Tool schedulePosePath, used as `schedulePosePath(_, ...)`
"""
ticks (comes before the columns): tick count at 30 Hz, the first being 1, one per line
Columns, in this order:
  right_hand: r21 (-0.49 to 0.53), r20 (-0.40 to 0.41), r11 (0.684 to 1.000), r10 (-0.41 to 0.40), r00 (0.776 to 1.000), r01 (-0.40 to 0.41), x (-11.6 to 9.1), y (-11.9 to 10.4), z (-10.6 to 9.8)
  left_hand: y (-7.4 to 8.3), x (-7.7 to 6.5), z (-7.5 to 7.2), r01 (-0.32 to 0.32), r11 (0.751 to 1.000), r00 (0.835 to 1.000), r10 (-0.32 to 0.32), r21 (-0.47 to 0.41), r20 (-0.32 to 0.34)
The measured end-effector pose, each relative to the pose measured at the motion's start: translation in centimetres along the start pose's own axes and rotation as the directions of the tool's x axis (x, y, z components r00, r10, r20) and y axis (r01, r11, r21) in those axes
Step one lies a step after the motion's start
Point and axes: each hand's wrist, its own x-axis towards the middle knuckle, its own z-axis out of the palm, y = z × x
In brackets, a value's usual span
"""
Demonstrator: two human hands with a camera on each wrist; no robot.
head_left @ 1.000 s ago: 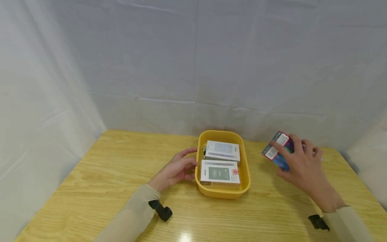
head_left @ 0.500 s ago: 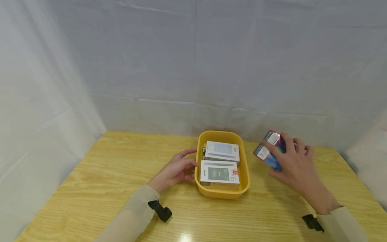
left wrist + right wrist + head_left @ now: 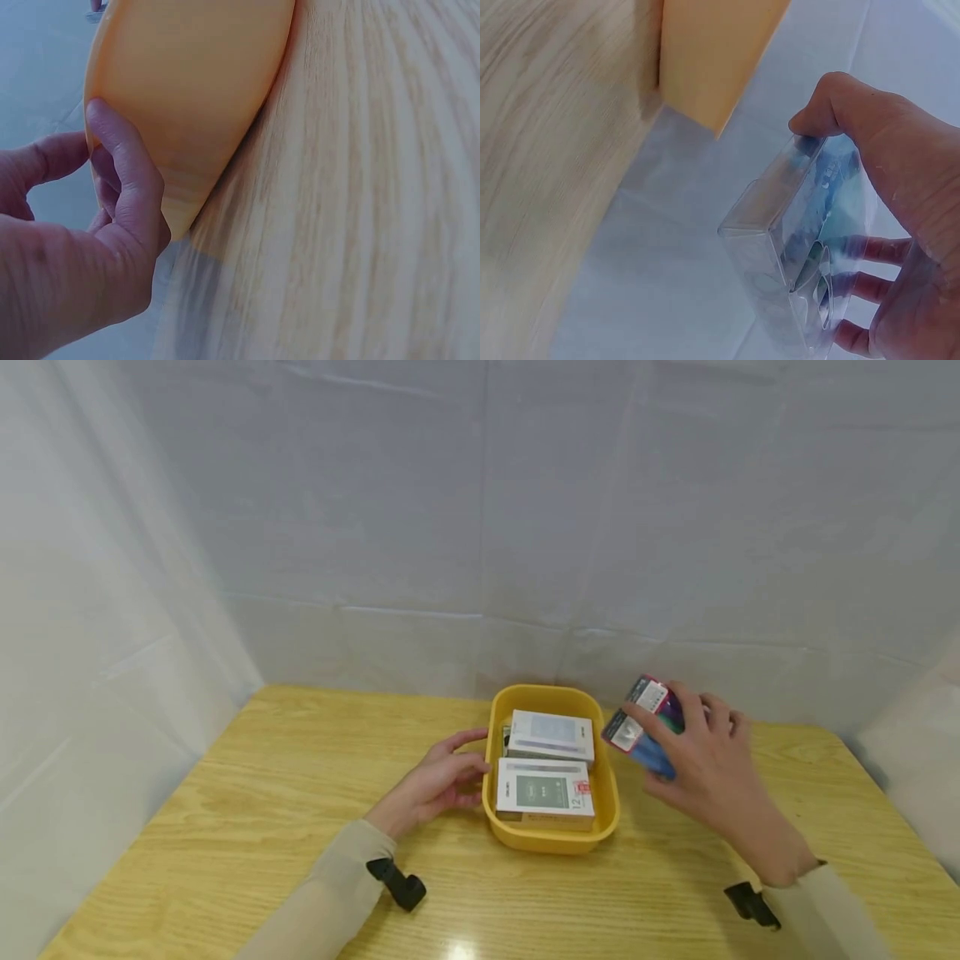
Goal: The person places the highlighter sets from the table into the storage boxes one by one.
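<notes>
My left hand is at the left side of a yellow plastic basket. Its thumb and a bent finger pinch the basket's rim in the left wrist view. Two white printed cartons lie inside, the front carton and the back carton. Right of the basket, my right hand holds a clear plastic box tilted above the table. Blue and purple contents show through it, and a white barcode label is on its end. Thumb and fingers grip the clear box from opposite sides in the right wrist view.
The basket stands on a wood-grain table near its back edge. Pale sheeting hangs behind and at both sides. A dark corner of another item shows at the back carton's left end.
My right hand has moved left with the clear plastic box, whose end now comes close to the basket's right rim. The left hand and basket stay almost where they were.
</notes>
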Motion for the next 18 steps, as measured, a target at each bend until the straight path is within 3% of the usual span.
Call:
schedulePosePath(10, 0.040, -0.013, 0.997, -0.060, 0.998, 0.060, 1.1, -1.2, -0.2, 0.0, -0.1, 0.0, 0.002, 1.000, 1.000, -0.002, -0.003, 0.004)
schedulePosePath(18, 0.090, 0.025, 0.990, -0.111, 0.994, 0.108, 2.2, -2.6, -0.6, 0.0, -0.2, -0.3, 0.006, 1.000, 1.000, -0.006, -0.018, 0.024)
